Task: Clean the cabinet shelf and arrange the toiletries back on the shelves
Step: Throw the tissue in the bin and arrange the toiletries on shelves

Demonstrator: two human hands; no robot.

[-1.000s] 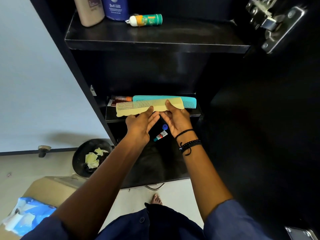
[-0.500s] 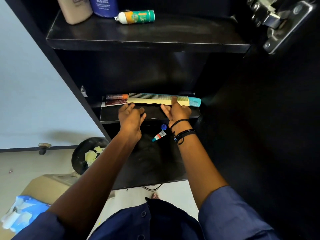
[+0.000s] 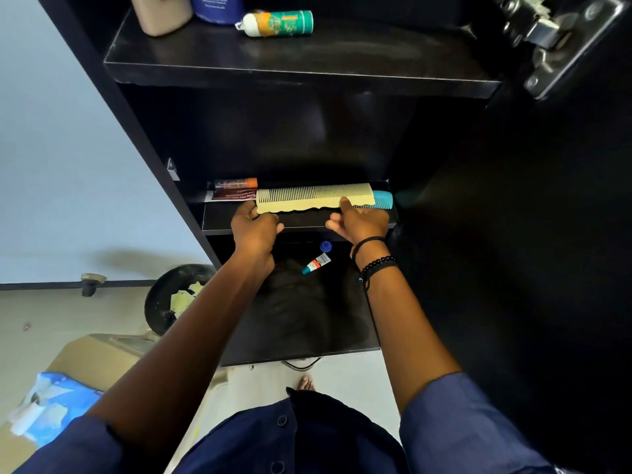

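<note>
Both forearms reach in over the bottom shelf (image 3: 301, 323), where a small white tube (image 3: 316, 263) and a blue cap (image 3: 326, 246) lie between the wrists. The left hand (image 3: 254, 230) and right hand (image 3: 362, 222) sit at the front edge of the middle shelf (image 3: 301, 223). Just beyond them lies the yellow comb (image 3: 307, 198), long, pale and flat, its teeth pointing to the back and its near edge wavy. The right hand's forefinger is stretched out and presses on the comb's spine near the right end, with the other fingers curled under. The left hand's fingers are curled against the comb's left corner; whether they pinch it or only touch it cannot be told. A teal comb (image 3: 383, 199) is almost wholly covered by the yellow one, showing only its right end. Behind the left end lie an orange-capped tube (image 3: 236, 183) and a dark red packet (image 3: 232, 195), both partly hidden. On the top shelf (image 3: 307, 68) a green can (image 3: 278, 23) lies on its side beside a beige bottle (image 3: 160, 13) and a blue bottle (image 3: 219, 6), both cut off.
</note>
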